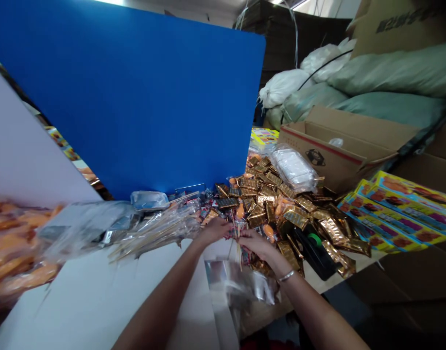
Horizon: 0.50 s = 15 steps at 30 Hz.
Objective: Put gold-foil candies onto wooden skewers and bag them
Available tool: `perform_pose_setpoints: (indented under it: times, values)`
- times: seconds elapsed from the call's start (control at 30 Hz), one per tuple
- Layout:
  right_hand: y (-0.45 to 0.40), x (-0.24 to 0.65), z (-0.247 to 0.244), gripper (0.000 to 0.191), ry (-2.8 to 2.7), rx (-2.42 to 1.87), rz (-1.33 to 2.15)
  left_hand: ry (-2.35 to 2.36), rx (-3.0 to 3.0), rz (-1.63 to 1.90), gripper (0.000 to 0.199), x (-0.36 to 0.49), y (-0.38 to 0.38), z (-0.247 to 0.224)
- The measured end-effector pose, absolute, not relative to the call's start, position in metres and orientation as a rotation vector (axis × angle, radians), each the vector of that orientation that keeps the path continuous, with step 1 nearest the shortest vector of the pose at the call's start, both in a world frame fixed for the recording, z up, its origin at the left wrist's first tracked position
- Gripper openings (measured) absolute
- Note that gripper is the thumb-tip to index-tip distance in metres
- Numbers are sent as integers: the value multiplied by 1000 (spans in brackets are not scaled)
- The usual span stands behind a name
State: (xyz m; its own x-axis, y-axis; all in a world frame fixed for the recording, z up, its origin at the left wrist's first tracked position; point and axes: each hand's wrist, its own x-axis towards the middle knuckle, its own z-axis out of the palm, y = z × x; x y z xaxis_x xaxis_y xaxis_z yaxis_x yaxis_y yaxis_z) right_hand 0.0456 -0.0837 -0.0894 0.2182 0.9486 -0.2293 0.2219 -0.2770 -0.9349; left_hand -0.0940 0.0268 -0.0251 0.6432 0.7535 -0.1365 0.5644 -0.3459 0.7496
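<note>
My left hand (216, 230) and my right hand (257, 243) meet near the middle of the table, fingertips almost touching. Between them a few thin wooden sticks (238, 250) stand roughly upright, and the fingers of my right hand are closed on them. My left fingers are bent in towards the same sticks, but blur hides what they grip. Just below lie transparent plastic bags (241, 279). Gold-wrapped packets (266, 204) are heaped behind and beside my right hand, with small orange pieces (269, 232) among them. Left of my left hand rests a bundle of wooden sticks in plastic (161, 226).
A black tape dispenser (316, 255) sits right of my right hand. Yellow-and-blue printed boxes (401, 211) and an open cardboard box (328, 148) stand further right. A tall blue panel (153, 97) rises behind. Bagged orange items (15, 248) lie at far left.
</note>
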Motion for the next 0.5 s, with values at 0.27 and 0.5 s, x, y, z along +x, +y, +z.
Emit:
perform_pose_setpoints:
  times: [0.27, 0.5]
  values:
    - [-91, 62, -49, 22, -1217, -1546, 878, 850, 1839, 650, 33, -72, 1, -30]
    - [-110, 65, -27, 14, -1555, -1593, 291, 957, 2039, 611, 28, -64, 4, -50]
